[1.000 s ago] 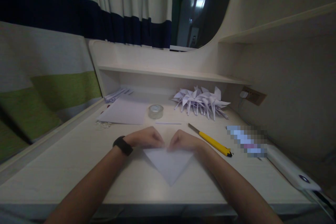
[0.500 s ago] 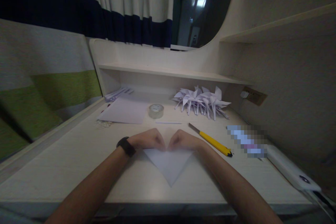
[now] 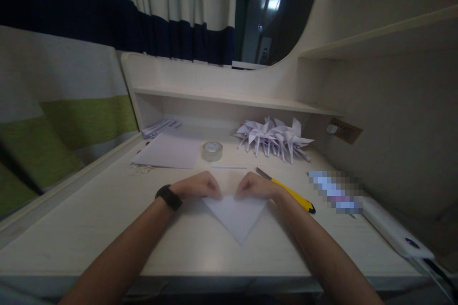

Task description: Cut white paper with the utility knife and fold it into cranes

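Observation:
A white sheet of paper [image 3: 238, 219], with a corner pointing toward me, lies on the desk between my forearms. At its far edge my left hand [image 3: 202, 186], a dark watch on its wrist, is closed on the paper. My right hand [image 3: 252, 186] pinches the same edge a short way to the right. The fingertips of both hands are partly hidden behind the knuckles. Just beyond the right wrist lies a yellow utility knife [image 3: 293, 195] with its blade out. A thin white paper strip [image 3: 229, 167] rests beyond the hands.
A roll of clear tape [image 3: 212, 151] stands behind the hands. Several paper pinwheels [image 3: 268, 136] are heaped at the back right. White sheets [image 3: 171, 150] and rolled paper sticks [image 3: 161, 128] lie at the back left. A white power strip [image 3: 391, 228] runs along the right edge.
My hands have moved apart from each other along the paper's far edge. The paper has shifted slightly away from me and to the right.

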`<state>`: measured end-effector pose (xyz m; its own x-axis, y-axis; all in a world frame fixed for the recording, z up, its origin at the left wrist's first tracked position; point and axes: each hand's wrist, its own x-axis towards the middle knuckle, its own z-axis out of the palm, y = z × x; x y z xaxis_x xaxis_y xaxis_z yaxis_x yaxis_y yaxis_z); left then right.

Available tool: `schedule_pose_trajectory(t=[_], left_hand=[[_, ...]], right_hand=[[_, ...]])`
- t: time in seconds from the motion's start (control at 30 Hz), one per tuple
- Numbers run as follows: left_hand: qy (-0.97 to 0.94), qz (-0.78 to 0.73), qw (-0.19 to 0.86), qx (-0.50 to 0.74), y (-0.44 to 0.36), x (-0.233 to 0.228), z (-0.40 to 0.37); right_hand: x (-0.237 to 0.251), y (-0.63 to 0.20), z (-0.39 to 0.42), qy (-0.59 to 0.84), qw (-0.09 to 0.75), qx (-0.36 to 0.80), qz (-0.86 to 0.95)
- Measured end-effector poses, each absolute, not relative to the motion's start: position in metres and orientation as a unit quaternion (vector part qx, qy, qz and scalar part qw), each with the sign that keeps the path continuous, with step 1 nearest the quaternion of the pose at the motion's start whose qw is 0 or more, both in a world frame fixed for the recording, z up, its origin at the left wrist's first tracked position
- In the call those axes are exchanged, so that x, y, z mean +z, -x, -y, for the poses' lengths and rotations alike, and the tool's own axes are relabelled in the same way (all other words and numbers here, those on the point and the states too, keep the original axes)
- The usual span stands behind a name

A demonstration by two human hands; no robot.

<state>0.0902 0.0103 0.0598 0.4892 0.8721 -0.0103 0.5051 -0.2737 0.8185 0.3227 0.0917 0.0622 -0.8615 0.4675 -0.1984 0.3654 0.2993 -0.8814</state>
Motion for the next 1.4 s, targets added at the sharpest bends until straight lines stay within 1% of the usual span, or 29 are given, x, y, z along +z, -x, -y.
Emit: schedule_pose_trajectory(t=[0.13,0.33,0.67,0.8,0.93,1.0,1.07,1.13,1.2,1.4], left_hand=[[-0.767,-0.442,0.416,0.207,-0.088,0.055,-0.012],[-0.772,-0.423,0.423,0.214,-0.085,0.054,-0.016],[-0.717,-0.463,0.484,0.194,-0.066,0.060,-0.015],[-0.701,-0.505,0.462,0.201,-0.049,0.065,-0.014],[-0.671,-0.546,0.403,0.300,-0.055,0.070,-0.015],[-0.699,-0.530,0.350,0.329,-0.070,0.070,-0.015],[-0.755,-0.502,0.305,0.290,-0.088,0.068,-0.014],[-0.798,-0.479,0.282,0.233,-0.103,0.066,-0.012],[-0.815,-0.470,0.269,0.207,-0.111,0.063,-0.011],[-0.794,-0.478,0.292,0.235,-0.104,0.056,-0.013]], right_hand=[[0.058,-0.321,-0.092,0.258,0.050,0.533,0.804],[0.064,-0.326,-0.097,0.257,0.032,0.522,0.813],[0.077,-0.340,-0.103,0.277,0.046,0.512,0.812],[0.070,-0.342,-0.110,0.289,0.063,0.513,0.806],[0.061,-0.334,-0.108,0.313,0.090,0.515,0.793],[0.059,-0.327,-0.101,0.320,0.078,0.519,0.789],[0.059,-0.320,-0.093,0.313,0.069,0.519,0.792],[0.060,-0.314,-0.085,0.302,0.073,0.506,0.804],[0.060,-0.311,-0.082,0.293,0.075,0.490,0.818],[0.058,-0.314,-0.089,0.255,0.065,0.482,0.836]])
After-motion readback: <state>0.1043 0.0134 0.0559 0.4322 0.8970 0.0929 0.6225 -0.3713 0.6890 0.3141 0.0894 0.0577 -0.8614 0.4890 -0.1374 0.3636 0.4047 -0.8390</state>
